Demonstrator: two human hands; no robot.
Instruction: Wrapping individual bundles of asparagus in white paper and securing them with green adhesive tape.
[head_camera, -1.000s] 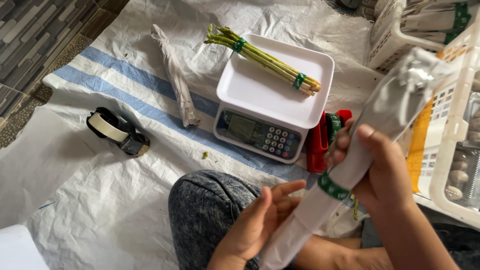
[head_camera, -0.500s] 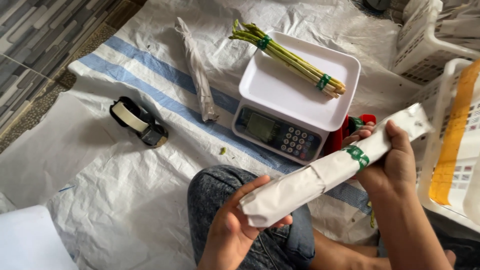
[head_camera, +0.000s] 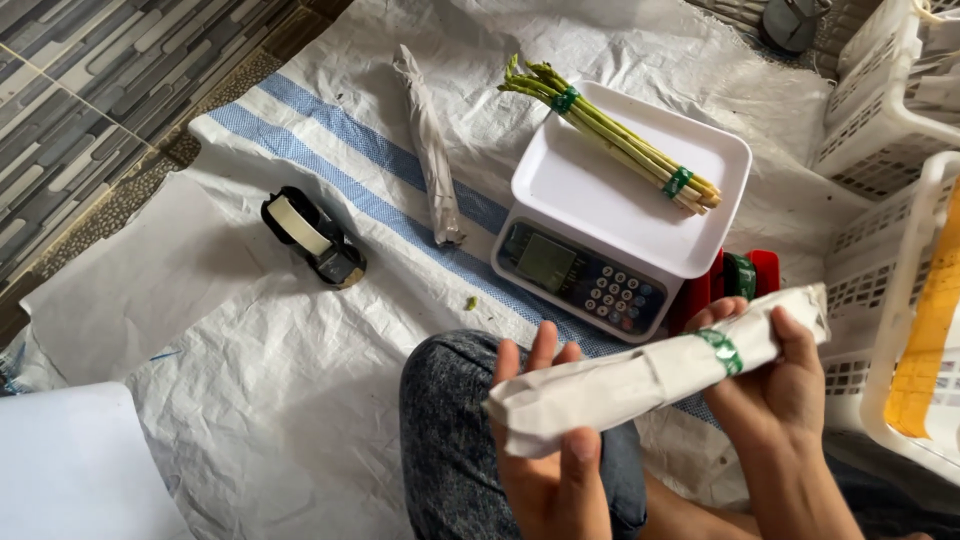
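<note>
Both hands, L (head_camera: 545, 470) & R (head_camera: 775, 385), gripping paper-wrapped bundle (head_camera: 650, 375), scale (head_camera: 610, 215) w/ asparagus (head_camera: 610, 135) just behind.

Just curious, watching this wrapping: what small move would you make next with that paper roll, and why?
Probably fold in the loose end by the left hand: the paper-wrapped bundle, held in both hands, is banded green only near the right hand, and that near end looks open.

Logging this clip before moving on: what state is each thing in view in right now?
Paper-wrapped bundle: wrapped, green band on, held in both hands.
Left hand: cupping the folded end.
Right hand: gripping the banded end.
Asparagus bunch: unwrapped, banded, on scale.
Second wrapped bundle: lying on sheet.
Tape dispenser: untouched.
</note>
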